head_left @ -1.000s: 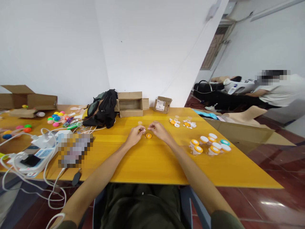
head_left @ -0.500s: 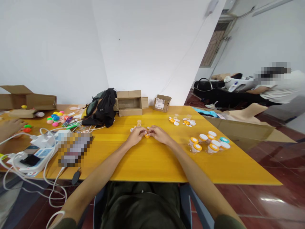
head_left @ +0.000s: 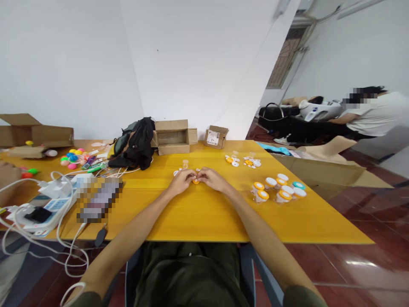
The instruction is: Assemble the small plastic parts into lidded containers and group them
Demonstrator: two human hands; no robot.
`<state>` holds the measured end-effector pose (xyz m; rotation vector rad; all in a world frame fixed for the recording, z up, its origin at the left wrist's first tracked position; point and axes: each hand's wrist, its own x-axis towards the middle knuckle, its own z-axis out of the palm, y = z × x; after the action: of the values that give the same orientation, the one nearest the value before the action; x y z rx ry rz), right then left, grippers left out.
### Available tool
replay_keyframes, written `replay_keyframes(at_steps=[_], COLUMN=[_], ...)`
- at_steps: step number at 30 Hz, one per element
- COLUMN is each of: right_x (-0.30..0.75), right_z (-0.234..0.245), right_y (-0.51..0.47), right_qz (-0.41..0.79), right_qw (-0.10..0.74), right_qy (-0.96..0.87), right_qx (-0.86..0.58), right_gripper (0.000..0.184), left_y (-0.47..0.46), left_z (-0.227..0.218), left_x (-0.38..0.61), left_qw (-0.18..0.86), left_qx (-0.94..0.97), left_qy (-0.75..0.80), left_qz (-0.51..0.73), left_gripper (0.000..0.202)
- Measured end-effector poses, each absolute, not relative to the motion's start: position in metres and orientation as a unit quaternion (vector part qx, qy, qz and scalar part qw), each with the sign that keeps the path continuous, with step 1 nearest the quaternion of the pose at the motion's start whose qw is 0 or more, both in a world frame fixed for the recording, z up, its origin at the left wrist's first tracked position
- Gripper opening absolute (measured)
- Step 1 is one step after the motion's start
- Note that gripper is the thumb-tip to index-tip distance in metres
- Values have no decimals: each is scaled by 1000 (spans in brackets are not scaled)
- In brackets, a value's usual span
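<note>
My left hand (head_left: pixel 181 180) and my right hand (head_left: pixel 211 178) rest together on the yellow table (head_left: pixel 204 213), fingers curled and pinching a small orange round piece (head_left: pixel 195 181) between them. Small white bits (head_left: pixel 177 172) and a tiny clear cup (head_left: pixel 185 163) lie just beyond my left hand. To the right stands a cluster of several small jars with orange, white and teal lids (head_left: pixel 279 189). More small orange and white parts (head_left: pixel 243 161) lie farther back.
A black bag (head_left: pixel 136 144) and open cardboard boxes (head_left: pixel 172 136) sit at the table's back. Coloured balls (head_left: pixel 73 157) and a white power strip with cables (head_left: pixel 44 204) are at the left, where another person's hand (head_left: pixel 8 179) shows. A person in white (head_left: pixel 373 115) sits at the far right.
My hands closed in on the orange piece, which lay between them on the table a second ago. Another person's hand came into view at the left edge.
</note>
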<state>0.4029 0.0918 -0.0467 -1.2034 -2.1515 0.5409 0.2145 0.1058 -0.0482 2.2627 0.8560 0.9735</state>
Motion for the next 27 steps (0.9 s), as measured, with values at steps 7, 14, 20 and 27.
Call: replay_keyframes(at_steps=[7,14,20,27], right_x=[403,404,402,402], right_z=[-42,-40,-35,-38], right_y=[88,85,78,76], right_qz=[207,213,204,208], right_qw=[297,289,270,280], right_qy=[-816,-817,-816,-816], right_qx=[-450,-451,-470,-461], right_gripper=[14,8,10,4], left_y=[103,101,104,102], left_z=[-45,-42,-43,-39], left_x=[215,214,213,209], left_qw=[269,290,290,294], left_qx=[830,812,802,800], left_qy=[326,336,357,359], left_qz=[364,380,381,381], left_gripper=[13,12,11,8])
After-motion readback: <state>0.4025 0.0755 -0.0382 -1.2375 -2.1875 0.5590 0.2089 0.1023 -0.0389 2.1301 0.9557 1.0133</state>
